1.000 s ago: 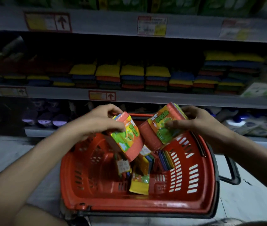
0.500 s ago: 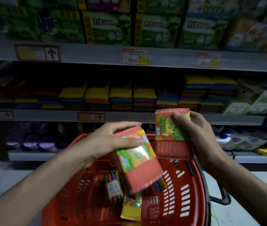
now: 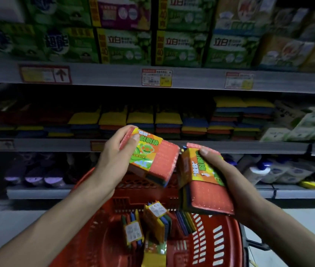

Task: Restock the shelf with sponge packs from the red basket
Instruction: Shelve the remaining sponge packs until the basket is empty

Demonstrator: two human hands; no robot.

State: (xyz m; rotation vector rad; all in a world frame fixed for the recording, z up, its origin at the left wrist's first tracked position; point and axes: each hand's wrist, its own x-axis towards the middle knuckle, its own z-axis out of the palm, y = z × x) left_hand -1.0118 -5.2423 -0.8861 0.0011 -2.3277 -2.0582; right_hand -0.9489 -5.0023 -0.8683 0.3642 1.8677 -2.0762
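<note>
My left hand [image 3: 114, 157] grips a red sponge pack [image 3: 152, 157] with a green and orange label, held above the red basket [image 3: 216, 245]. My right hand [image 3: 226, 176] grips a second red sponge pack [image 3: 208, 191], tilted, its corner nearly touching the first. Both packs hang in front of the middle shelf [image 3: 249, 148], where stacked yellow, blue and red sponge packs [image 3: 168, 122] lie in rows. Several more sponge packs [image 3: 154, 216] stand on edge in the basket's bottom.
Green boxes [image 3: 181, 47] fill the top shelf above price tags [image 3: 156, 78]. White packets [image 3: 295, 126] sit at the middle shelf's right. The lower shelf [image 3: 37, 191] holds dark round items at left and white bottles [image 3: 258, 170] at right. Grey floor flanks the basket.
Both hands have lifted their packs higher out of the basket and toward the shelf. The view has tilted up, showing the top shelf's boxes.
</note>
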